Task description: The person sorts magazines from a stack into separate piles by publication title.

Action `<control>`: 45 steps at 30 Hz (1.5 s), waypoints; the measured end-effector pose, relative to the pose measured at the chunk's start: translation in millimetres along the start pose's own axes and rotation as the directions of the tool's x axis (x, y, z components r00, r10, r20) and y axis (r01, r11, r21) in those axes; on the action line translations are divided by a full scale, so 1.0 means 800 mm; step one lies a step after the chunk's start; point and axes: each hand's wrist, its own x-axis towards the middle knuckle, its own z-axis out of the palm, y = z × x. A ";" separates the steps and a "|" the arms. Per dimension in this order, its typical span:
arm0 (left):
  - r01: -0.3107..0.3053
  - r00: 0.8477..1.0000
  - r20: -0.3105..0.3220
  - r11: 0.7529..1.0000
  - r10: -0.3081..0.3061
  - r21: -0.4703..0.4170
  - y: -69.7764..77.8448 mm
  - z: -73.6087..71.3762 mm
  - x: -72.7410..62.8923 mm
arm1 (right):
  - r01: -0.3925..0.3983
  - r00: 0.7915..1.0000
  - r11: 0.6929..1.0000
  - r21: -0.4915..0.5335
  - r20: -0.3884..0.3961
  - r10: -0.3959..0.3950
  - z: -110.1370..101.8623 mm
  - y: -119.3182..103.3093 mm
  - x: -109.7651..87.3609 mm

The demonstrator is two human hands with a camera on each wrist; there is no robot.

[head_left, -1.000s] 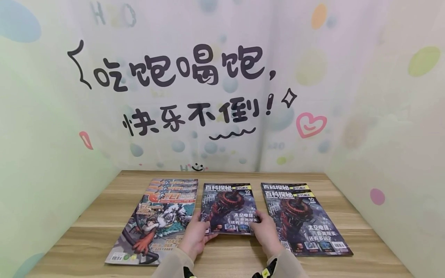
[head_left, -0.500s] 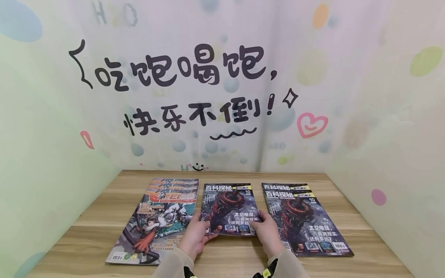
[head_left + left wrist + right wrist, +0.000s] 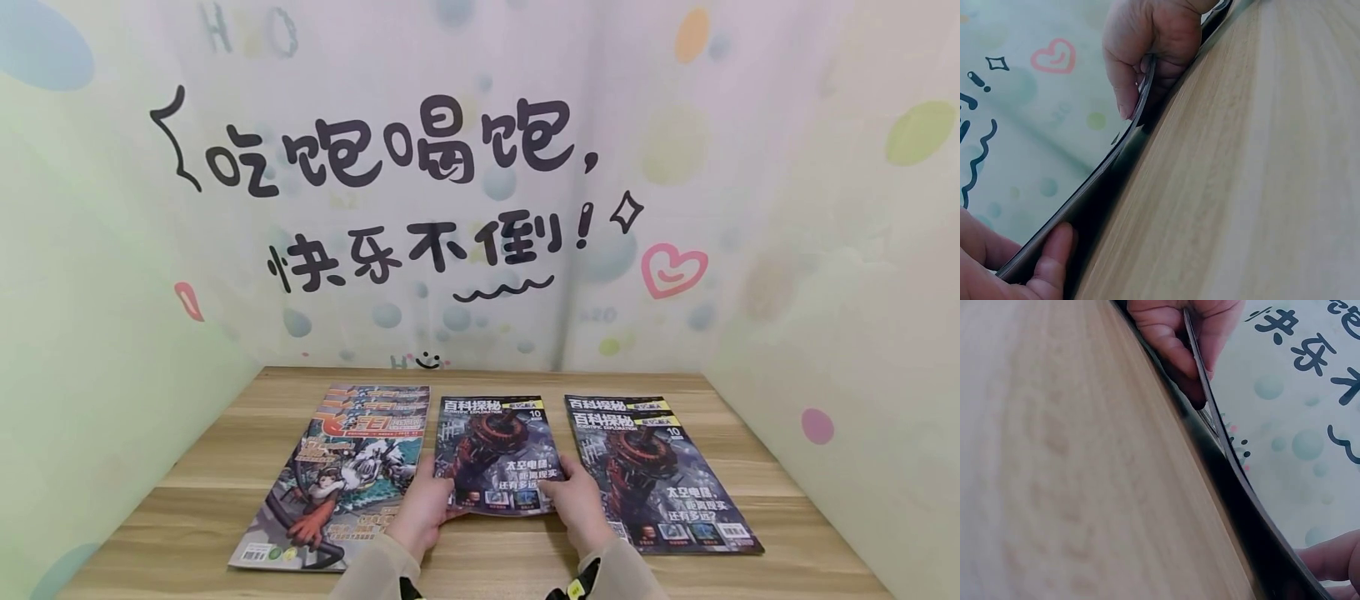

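Observation:
A dark magazine [image 3: 491,446] with a red machine on its cover lies face up at the middle of the table. My left hand [image 3: 422,510] grips its lower left corner, thumb on the cover and fingers beneath. At the lower right corner my right hand [image 3: 579,504] pinches it the same way. In the left wrist view the near edge of the magazine [image 3: 1075,203] bows and stands off the wood, with my right hand [image 3: 1154,37] at its far end. The right wrist view shows the same raised edge [image 3: 1254,512] and my left hand [image 3: 1188,331] beyond.
To the left, overlapping comic-style magazines [image 3: 337,492] lie fanned, their titles showing at the back. Two more dark magazines [image 3: 660,483] overlap on the right, close to my right hand. A printed curtain wall [image 3: 480,333] stands behind the wooden table [image 3: 195,467].
The near edge of the middle magazine has shifted slightly toward me while its far edge stays put. My right hand has moved a little to the right. The other magazines have not moved.

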 end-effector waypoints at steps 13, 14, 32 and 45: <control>-0.036 0.989 -0.136 0.979 0.065 0.203 0.005 0.001 0.002 | 0.010 1.000 0.999 -0.048 -0.005 -0.010 -0.007 -0.002 0.002; -0.034 0.988 -0.143 0.976 0.065 0.213 0.005 -0.001 0.002 | 0.018 1.000 0.999 -0.050 -0.004 -0.018 -0.008 -0.002 0.003; -0.017 0.991 -0.118 0.944 0.060 0.331 0.001 -0.013 0.009 | 0.025 0.999 0.995 -0.095 0.039 -0.021 -0.022 -0.003 0.006; -0.031 0.986 -0.153 0.972 0.069 0.234 0.002 -0.011 0.006 | 0.025 1.000 0.997 -0.075 0.020 -0.024 -0.024 -0.003 0.009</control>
